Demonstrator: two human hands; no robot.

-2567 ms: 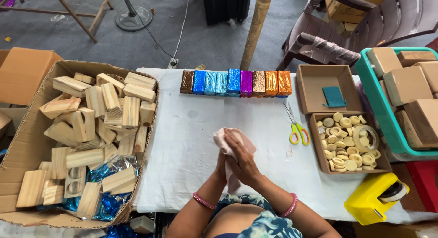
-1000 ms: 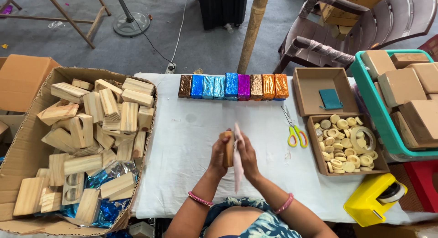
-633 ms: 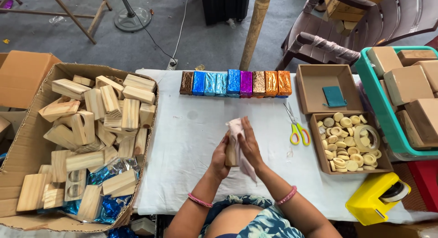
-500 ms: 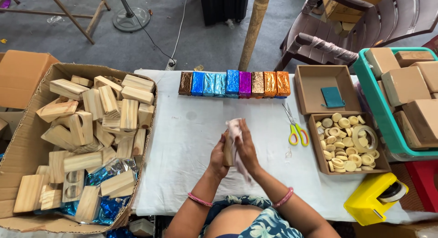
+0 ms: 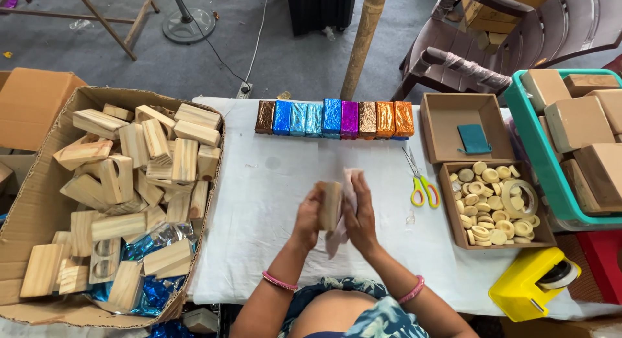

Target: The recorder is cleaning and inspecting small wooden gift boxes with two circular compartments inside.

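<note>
My left hand (image 5: 307, 216) grips a small wooden block (image 5: 330, 205) held upright over the white table (image 5: 259, 202). My right hand (image 5: 361, 215) presses a pale pink cloth (image 5: 346, 205) against the block's right face; the cloth hangs down between my palms. A row of foil-wrapped blocks (image 5: 334, 118) in brown, blue, purple and orange lies along the table's far edge.
A large cardboard box (image 5: 39, 202) of bare wooden blocks with blue foil stands at the left. Scissors (image 5: 420, 184), a tray of wooden discs with a tape roll (image 5: 495, 205), an open box with a teal pad (image 5: 475, 139), a teal crate (image 5: 528, 137), a yellow tape dispenser (image 5: 528, 286) sit right.
The cloth has slid over the block as my hands turned it; the block now stands upright between my palms, a little lower than before.
</note>
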